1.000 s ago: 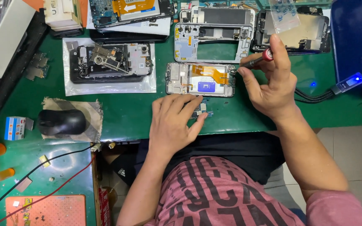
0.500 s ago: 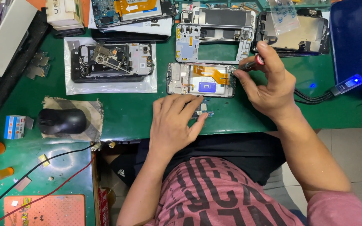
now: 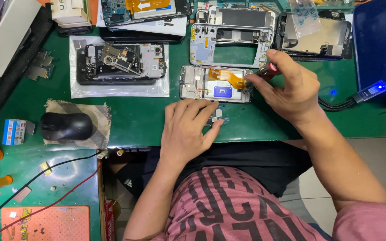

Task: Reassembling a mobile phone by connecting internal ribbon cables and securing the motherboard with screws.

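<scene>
Right hand (image 3: 287, 91) pinches a red-handled screwdriver (image 3: 268, 70), tip at the right edge of the opened phone frame (image 3: 215, 84) with orange flex cable, mid green mat (image 3: 148, 120). Left hand (image 3: 186, 131) lies flat, fingers together, on a small blue circuit board (image 3: 217, 117) just below the frame. Black mouse (image 3: 65, 126) well left.

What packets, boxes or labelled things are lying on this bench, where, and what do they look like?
Small box: left edge of the bench, beside the mouse; flat, blue and white with a red patch.
Clear plastic bag: top right, lying on an opened phone; see-through with blue print.
White box: top left; pale, stacked.
</scene>
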